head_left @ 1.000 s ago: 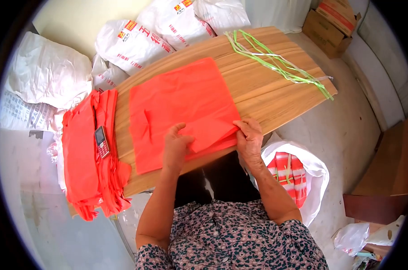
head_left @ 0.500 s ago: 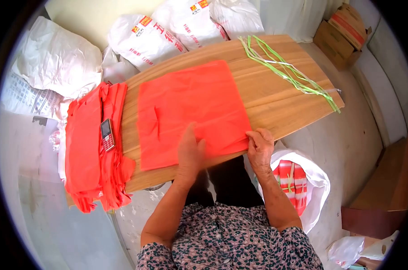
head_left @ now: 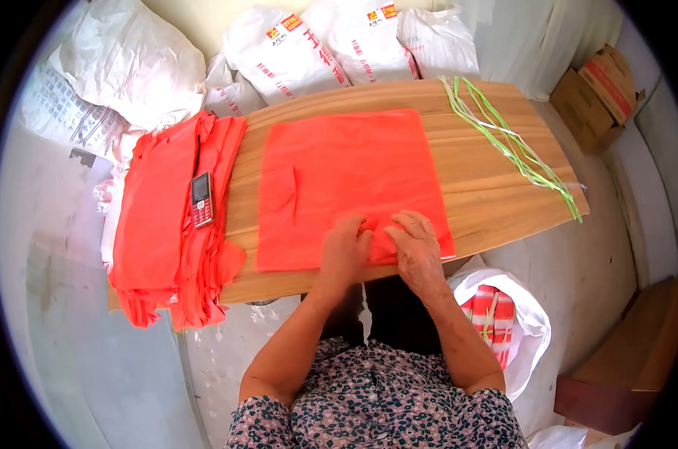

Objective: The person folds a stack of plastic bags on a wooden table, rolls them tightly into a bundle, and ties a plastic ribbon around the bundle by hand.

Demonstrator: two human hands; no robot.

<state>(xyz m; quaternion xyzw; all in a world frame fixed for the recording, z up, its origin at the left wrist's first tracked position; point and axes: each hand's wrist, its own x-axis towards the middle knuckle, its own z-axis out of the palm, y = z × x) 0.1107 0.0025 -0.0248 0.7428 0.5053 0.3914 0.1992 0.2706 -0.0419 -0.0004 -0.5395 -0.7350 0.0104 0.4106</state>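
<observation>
One table point(head_left: 496, 198) with a wood-grain top serves as the reference for all positions. Several white sacks point(head_left: 290, 60) stand along the table's back edge. A stack of red cloth point(head_left: 152, 217) lies over the table's left end, its fringed ends hanging past the front edge. One red sheet point(head_left: 354, 168) lies on the table, centre, close to the front edge; a small crease marks its left half. An open white bag point(head_left: 530, 318) sits below the table's front edge, toward the right end, and contains a striped bundle point(head_left: 495, 318).

The right hand point(head_left: 419, 251) has moved inward along the table's front edge: half a second earlier it was at the sheet's corner, now it is just beside the left hand point(head_left: 343, 251). Right fingers are bent, tips on the sheet; whether they pinch it cannot be told. The left hand is blurred, thumb and fingers partly curled over the sheet; its grip cannot be told.

Green strings point(head_left: 504, 138) lie across the table's right end. A phone point(head_left: 201, 200) rests on the stack at the table's left end, unchanged.
</observation>
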